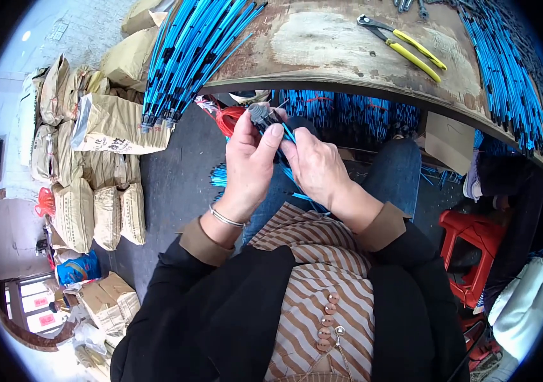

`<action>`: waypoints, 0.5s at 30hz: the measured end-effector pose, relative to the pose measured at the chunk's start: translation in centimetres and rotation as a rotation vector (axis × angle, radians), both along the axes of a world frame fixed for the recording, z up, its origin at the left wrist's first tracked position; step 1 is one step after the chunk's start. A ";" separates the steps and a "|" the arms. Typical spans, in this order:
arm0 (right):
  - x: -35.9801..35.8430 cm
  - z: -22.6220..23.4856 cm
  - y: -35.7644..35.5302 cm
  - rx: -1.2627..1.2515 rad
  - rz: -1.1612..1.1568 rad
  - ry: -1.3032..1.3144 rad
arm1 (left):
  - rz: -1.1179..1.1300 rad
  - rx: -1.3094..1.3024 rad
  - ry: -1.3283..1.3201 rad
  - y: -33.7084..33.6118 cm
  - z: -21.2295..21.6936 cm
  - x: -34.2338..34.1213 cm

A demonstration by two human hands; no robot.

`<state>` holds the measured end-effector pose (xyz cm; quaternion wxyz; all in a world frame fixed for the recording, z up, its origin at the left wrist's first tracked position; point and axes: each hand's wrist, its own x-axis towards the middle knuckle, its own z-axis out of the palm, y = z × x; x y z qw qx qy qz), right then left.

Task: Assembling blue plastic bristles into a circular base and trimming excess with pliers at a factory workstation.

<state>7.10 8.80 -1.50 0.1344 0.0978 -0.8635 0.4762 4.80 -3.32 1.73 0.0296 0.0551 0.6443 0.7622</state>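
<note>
In front of my chest, just below the table edge, both hands are close together on one piece. My left hand is closed, its thumb and fingers pinching a grey ribbed connector with a dark part behind it. My right hand is closed round the blue cable that runs from this connector; the fingertips partly hide the joint. A bundle of blue cables with black sleeves and grey ends hangs over the table's left edge. Yellow-handled pliers lie on the worn wooden table.
More blue cables cover the table's right end, and others are stacked beneath it. Paper sacks are piled at the left. To the right are a red stool, a cardboard box and another person's dark-trousered leg.
</note>
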 end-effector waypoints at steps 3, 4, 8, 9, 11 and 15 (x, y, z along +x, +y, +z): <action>0.3 0.0 0.6 -0.015 0.036 0.021 | 0.034 -0.009 0.078 0.2 -0.1 0.6; 0.3 0.1 1.1 -0.025 0.072 0.025 | 0.026 -0.008 0.085 0.1 0.0 0.8; -0.4 -0.1 2.4 -0.046 0.182 0.046 | -0.006 -0.022 0.101 -0.6 0.3 1.1; -0.8 -0.2 2.6 -0.047 0.222 0.065 | -0.019 -0.039 0.111 -0.9 0.4 1.1; -1.4 -0.3 2.7 -0.050 0.300 0.106 | -0.046 -0.073 0.131 -1.5 0.6 1.1; -2.3 0.9 2.8 0.038 0.405 -0.047 | -0.066 -0.077 0.147 -2.7 0.1 1.0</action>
